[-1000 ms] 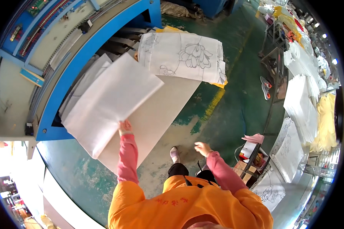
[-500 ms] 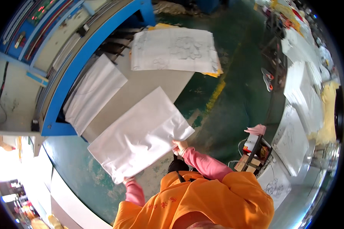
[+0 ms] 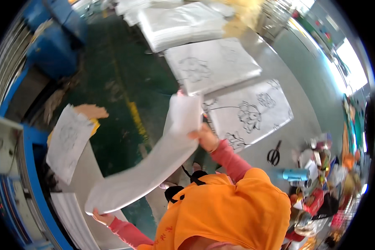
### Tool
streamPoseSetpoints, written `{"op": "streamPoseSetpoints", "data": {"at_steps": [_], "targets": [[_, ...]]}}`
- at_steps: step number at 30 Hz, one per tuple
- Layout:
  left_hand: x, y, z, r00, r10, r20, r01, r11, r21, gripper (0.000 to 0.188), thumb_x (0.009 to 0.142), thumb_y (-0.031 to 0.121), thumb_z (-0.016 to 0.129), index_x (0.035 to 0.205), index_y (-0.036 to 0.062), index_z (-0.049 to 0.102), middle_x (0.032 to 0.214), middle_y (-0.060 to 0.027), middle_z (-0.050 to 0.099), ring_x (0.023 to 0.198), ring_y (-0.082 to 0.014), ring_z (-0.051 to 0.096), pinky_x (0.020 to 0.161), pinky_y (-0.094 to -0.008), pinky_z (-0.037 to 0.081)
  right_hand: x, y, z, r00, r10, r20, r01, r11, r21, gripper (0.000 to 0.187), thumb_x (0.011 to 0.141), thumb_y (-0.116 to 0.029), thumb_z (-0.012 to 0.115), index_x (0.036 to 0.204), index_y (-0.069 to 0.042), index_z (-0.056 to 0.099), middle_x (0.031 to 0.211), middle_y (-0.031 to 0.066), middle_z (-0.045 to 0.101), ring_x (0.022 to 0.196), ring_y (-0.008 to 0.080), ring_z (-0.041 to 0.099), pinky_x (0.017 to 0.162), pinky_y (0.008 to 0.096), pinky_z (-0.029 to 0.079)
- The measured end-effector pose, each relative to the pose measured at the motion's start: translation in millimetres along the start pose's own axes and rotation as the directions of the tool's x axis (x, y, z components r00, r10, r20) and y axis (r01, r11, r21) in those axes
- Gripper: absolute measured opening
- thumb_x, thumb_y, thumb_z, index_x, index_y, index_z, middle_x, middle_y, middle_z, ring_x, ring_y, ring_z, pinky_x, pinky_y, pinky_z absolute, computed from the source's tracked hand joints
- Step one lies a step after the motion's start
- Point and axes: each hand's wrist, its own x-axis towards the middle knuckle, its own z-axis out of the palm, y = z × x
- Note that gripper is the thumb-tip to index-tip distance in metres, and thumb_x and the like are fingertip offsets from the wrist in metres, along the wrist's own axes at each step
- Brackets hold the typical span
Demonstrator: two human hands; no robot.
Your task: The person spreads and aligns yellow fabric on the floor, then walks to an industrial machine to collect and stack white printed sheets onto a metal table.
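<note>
Far left: blue machine frame (image 3: 29,183) runs along the picture's edge, with a pale grey panel (image 3: 2,143) set above it. Stacked white sheets (image 3: 73,218) lie on its flat bed at lower left.

Just right of that, a white sheet with a faint line drawing (image 3: 66,146) lies on the bed, one corner over a yellow-orange piece (image 3: 91,112). Green floor (image 3: 112,83) beyond carries a worn yellow stripe (image 3: 137,121).

Left hand (image 3: 102,216) at lower left: fingers pinch the lower end of a long white fabric sheet (image 3: 154,166), thumb side hidden under the cloth. The sheet hangs in the air, stretched diagonally up to the right, blurred.

Right hand (image 3: 204,137) at centre: fingers closed on the sheet's upper part; the top end folds upright above the hand. Pink sleeves on both arms, orange top below.

Right of centre: grey bench (image 3: 287,137) carries a white sheet printed with black flower outlines (image 3: 246,114), just beside the right hand. Above it a thick stack with a similar flower print (image 3: 212,64), then a further white stack (image 3: 183,25).

Further right on the bench: black scissors (image 3: 273,155), a blue cylinder lying on its side (image 3: 293,174), then a cluttered heap of small coloured packages (image 3: 325,183), red, white and orange, too small to tell apart.
</note>
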Motion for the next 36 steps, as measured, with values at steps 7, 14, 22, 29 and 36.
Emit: {"op": "streamPoseSetpoints", "data": {"at_steps": [7,14,22,29,36], "targets": [[-87,131,241,0.580,-0.118,0.806,0.494,0.838,-0.233,0.032,0.059,0.012,0.054,0.086,-0.0017,0.046,0.081,-0.0124,0.051,0.050,-0.0160,0.050,0.034,-0.0219,0.039,-122,-166,-176,0.422,-0.700,-0.576,0.579,0.697,-0.422,0.027,0.067,-0.004,0.047,0.093,0.002,0.043,0.089,0.0074,0.046,0.080,0.0153,0.045,0.067,0.0246,0.038],[-288,122,330,-0.108,-0.366,0.924,0.635,0.690,0.347,0.021,0.064,0.014,0.053,0.075,-0.0034,0.054,0.066,-0.0089,0.056,0.048,-0.0132,0.052,0.043,-0.0194,0.037,-123,-136,-431,-0.234,-0.706,-0.668,-0.205,0.708,-0.676,0.031,0.070,-0.011,0.049,0.095,0.004,0.039,0.086,0.0106,0.048,0.079,0.0155,0.045,0.068,0.0264,0.036],[-356,38,328,-0.430,-0.640,0.637,0.330,0.545,0.771,0.019,0.070,0.020,0.049,0.078,0.0021,0.051,0.071,-0.0080,0.057,0.050,-0.0094,0.053,0.039,-0.0172,0.031,-178,26,-620,0.281,-0.633,-0.721,-0.700,0.379,-0.605,0.044,0.056,-0.011,0.054,0.095,0.004,0.040,0.083,0.0134,0.050,0.074,0.0213,0.048,0.069,0.0291,0.039],[-349,21,346,-0.187,-0.616,0.766,0.403,0.663,0.631,0.024,0.071,0.021,0.052,0.071,-0.0033,0.053,0.070,-0.0023,0.054,0.058,-0.0067,0.047,0.050,-0.0194,0.037,-144,-35,-528,0.065,-0.295,-0.953,-0.114,0.947,-0.301,0.047,0.056,-0.006,0.057,0.098,0.006,0.040,0.086,0.0116,0.049,0.074,0.0190,0.049,0.063,0.0267,0.039],[-343,91,349,-0.026,-0.320,0.947,0.589,0.760,0.273,0.018,0.072,0.010,0.050,0.081,-0.0042,0.053,0.070,-0.0018,0.053,0.057,-0.0062,0.045,0.051,-0.0189,0.036,-147,-84,-481,-0.051,-0.529,-0.847,0.162,0.832,-0.530,0.050,0.060,-0.001,0.056,0.104,0.003,0.034,0.082,0.0116,0.049,0.069,0.0199,0.050,0.058,0.0284,0.043]]}}
